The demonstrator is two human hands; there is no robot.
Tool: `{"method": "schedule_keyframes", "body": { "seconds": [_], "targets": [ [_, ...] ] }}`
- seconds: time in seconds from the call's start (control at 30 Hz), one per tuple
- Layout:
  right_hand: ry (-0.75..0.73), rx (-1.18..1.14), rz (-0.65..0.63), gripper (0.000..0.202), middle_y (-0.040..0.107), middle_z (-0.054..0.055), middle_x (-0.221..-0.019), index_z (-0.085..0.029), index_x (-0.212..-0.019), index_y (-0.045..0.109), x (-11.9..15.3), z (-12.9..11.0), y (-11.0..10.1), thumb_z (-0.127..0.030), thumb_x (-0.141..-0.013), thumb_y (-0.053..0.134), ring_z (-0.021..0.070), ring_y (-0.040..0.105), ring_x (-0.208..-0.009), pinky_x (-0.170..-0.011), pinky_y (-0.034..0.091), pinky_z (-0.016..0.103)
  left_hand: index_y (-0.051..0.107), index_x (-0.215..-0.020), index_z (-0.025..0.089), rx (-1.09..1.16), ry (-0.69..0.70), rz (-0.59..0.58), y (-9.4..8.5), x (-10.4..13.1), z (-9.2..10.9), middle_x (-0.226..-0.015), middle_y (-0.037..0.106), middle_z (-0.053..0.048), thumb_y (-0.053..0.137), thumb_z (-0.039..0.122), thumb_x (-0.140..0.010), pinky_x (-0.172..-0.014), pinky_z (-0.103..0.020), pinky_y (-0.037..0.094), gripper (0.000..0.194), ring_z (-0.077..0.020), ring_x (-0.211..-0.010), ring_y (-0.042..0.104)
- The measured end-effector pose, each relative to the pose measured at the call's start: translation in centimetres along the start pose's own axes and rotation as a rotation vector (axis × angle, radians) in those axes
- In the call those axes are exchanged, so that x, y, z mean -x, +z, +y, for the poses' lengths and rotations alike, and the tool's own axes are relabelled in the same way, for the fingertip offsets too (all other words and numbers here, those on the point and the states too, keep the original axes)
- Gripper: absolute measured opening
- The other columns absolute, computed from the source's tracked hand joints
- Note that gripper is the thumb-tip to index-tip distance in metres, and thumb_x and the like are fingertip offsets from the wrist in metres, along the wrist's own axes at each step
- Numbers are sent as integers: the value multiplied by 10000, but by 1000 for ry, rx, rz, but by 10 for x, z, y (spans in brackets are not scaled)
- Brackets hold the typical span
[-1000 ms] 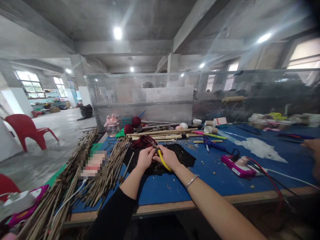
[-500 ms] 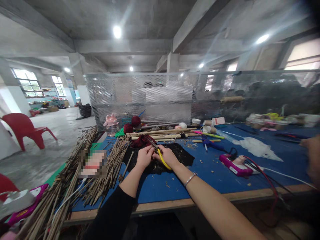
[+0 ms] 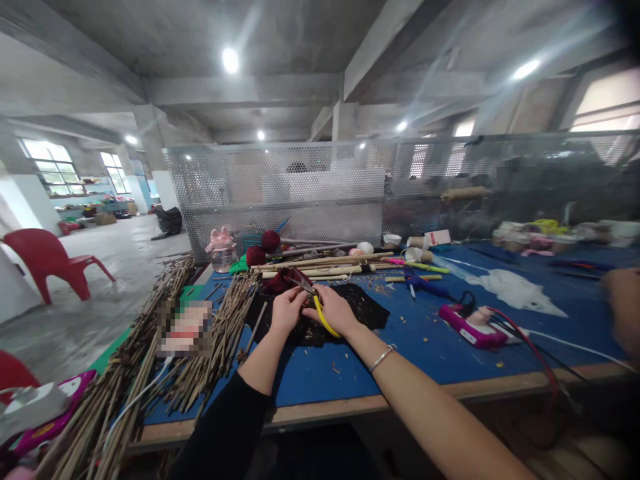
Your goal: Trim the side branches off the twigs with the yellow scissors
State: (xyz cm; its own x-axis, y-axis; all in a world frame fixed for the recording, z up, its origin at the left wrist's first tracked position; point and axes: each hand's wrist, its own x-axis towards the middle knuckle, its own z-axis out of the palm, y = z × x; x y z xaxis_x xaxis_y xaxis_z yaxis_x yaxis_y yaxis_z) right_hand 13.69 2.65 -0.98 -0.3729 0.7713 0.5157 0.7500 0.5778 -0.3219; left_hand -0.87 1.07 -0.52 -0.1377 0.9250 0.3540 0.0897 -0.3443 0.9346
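My right hand (image 3: 334, 310) is wrapped around yellow-handled scissors (image 3: 327, 321) over the middle of the table. Their metal blades are spread and point away to the upper left, close to my left fingertips. My left hand (image 3: 287, 312) is closed in a pinch beside the blades; whatever is between its fingers is too small to make out. Under both hands lies a black cloth (image 3: 363, 308) strewn with small chips. A dark red cloth or yarn bundle (image 3: 284, 280) rests just beyond the left hand.
Thin sticks (image 3: 227, 333) are heaped to the left. Bamboo poles (image 3: 325, 267), dark red yarn balls (image 3: 271, 241) and a blue glue gun (image 3: 427, 287) lie farther back. A purple power strip (image 3: 473, 327) with cables sits right. Another person's hand (image 3: 623, 310) shows at the far right.
The scissor blades have spread apart in my right hand. Both hands stay nearly in place over the black cloth.
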Motion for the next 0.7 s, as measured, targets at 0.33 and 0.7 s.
{"method": "schedule_keyframes", "body": {
  "seconds": [0.33,0.7],
  "targets": [
    [-5,17,13,611,533,116,-1051,-176,-1183,441,-2,4,4,-515,-703,611,241,497,-983,-835,380,371,665,-863,92,93,-78,-107,2,1,-6,-637,636,-34,566,395,-727,-400,-174,377,347,-78,-450,481],
    [-17,15,39,644,539,119,-1041,-166,-1194,435,-2,2,2,-515,-687,625,247,496,-974,-832,380,369,659,-837,95,263,-126,-122,4,2,-1,-675,661,-46,673,386,-622,-515,-196,442,362,-104,-549,563]
  ]
}}
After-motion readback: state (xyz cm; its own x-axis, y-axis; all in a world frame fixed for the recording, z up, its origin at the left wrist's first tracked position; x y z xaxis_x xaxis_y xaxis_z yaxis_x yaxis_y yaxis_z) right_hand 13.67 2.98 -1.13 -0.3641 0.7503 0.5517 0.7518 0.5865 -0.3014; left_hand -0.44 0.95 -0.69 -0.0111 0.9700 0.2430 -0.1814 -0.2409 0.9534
